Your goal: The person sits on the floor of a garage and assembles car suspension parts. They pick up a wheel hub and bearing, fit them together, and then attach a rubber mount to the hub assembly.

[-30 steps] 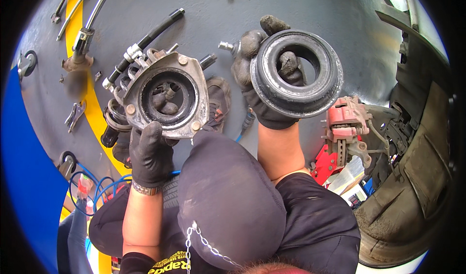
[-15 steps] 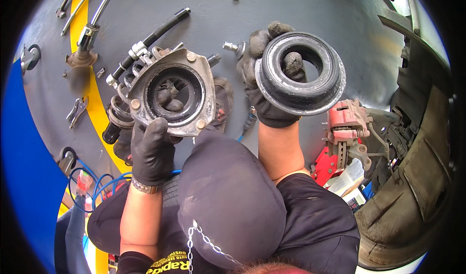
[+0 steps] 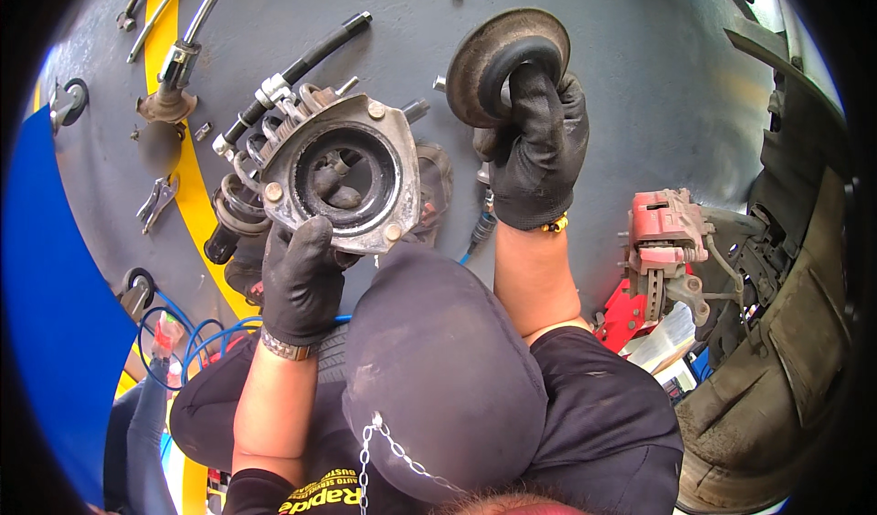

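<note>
Left hand (image 3: 303, 273) grips 3-bolt mount (image 3: 404, 173); right hand (image 3: 539, 163) grips ring (image 3: 470, 72).

Silver metal locking pliers (image 3: 158, 206) lay by a painted yellow floor stripe (image 3: 194, 206), while a dusty red metal brake caliper (image 3: 667, 216) sat well apart, at right.

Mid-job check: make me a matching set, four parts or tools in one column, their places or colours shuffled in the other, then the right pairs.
Column one
1. Three-cornered metal plate
2. Round flanged disc
3. Locking pliers
4. Brake caliper

Column two
A. Red, toward the right side of the view
B. Held up in the right hand
C. On the grey floor, at left, by the yellow stripe
D. Held in the left hand

Right pairs: 1-D, 2-B, 3-C, 4-A
</note>
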{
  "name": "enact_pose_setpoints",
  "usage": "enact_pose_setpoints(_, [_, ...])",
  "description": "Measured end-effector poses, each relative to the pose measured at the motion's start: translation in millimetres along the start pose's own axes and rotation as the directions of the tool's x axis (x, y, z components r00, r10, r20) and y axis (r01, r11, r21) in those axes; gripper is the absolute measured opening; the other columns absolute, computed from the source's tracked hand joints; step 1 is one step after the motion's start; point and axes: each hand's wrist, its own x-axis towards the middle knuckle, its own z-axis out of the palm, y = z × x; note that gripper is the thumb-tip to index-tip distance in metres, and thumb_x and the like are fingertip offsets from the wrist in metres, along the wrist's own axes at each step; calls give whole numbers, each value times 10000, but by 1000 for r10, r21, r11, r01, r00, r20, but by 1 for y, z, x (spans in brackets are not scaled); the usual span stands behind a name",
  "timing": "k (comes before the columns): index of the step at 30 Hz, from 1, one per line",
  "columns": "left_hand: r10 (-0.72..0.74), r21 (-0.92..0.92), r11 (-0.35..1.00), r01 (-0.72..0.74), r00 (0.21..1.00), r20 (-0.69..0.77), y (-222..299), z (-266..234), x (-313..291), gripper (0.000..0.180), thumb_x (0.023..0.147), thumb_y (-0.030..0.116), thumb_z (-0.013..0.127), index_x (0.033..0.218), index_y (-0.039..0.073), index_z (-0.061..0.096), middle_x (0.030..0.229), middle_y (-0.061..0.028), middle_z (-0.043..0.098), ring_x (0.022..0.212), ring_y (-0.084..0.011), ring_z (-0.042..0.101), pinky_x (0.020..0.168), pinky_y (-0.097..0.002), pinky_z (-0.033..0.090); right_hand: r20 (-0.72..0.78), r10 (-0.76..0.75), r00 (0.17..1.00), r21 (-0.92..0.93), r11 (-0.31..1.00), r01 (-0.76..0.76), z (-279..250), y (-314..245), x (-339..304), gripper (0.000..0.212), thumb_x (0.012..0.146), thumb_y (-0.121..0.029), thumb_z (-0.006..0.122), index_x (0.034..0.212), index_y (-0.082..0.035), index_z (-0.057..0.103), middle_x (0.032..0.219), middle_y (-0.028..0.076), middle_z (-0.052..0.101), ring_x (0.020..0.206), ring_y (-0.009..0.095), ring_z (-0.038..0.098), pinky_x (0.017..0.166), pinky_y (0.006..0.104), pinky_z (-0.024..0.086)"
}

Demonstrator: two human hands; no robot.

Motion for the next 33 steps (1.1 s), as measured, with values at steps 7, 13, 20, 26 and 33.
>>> enact_pose_setpoints(7, [-15, 35, 999, 15, 1000, 5, -3, 1, 3, 545, 1001, 270, 660, 1462, 27, 504, 1292, -71, 670, 1087, -146, 684, 844, -282, 572, -20, -33, 999, -35, 999, 32, -3, 0, -2, 149, 1022, -175, 653, 1016, -33, 609, 702, 21, 614, 442, 59, 473, 406, 233, 348])
enact_pose_setpoints(13, [-1, -2, 1000, 1, 999, -32, -7, 7, 6, 566, 979, 266, 687, 1444, 4, 499, 1204, -93, 689, 1057, -194, 706, 886, -340, 602, -31, -23, 999, -97, 995, 19, -4, -4, -3, 224, 939, -204, 767, 899, -36, 624, 718, 13, 623, 517, 54, 531, 434, 225, 380])
enact_pose_setpoints(20, [-22, 59, 998, 24, 999, -28, -8, 3, 6, 572, 994, 257, 660, 1470, -3, 478, 1253, -112, 677, 1110, -205, 690, 934, -355, 583, 332, 110, 937, 496, 825, -272, -17, 19, 4, 379, 1025, -457, 537, 1029, -99, 660, 740, 57, 576, 445, 136, 473, 433, 276, 394])
enact_pose_setpoints(26, [-20, 39, 999, 22, 998, -62, -6, 9, 6, 569, 976, 237, 688, 1451, -9, 495, 1189, -98, 699, 1034, -188, 708, 835, -320, 582, 387, 171, 906, 610, 690, -390, -20, 23, 10, 348, 1067, -374, 460, 986, -103, 663, 703, 86, 596, 431, 177, 506, 391, 292, 408])
enact_pose_setpoints(33, [-15, 61, 998, 18, 998, -57, -3, 10, 3, 581, 962, 263, 713, 1438, 1, 508, 1169, -87, 704, 1001, -170, 705, 788, -286, 557, 348, 150, 925, 560, 758, -333, -17, 19, 9, 323, 1038, -387, 510, 941, -111, 646, 682, 78, 556, 418, 169, 470, 389, 285, 375])
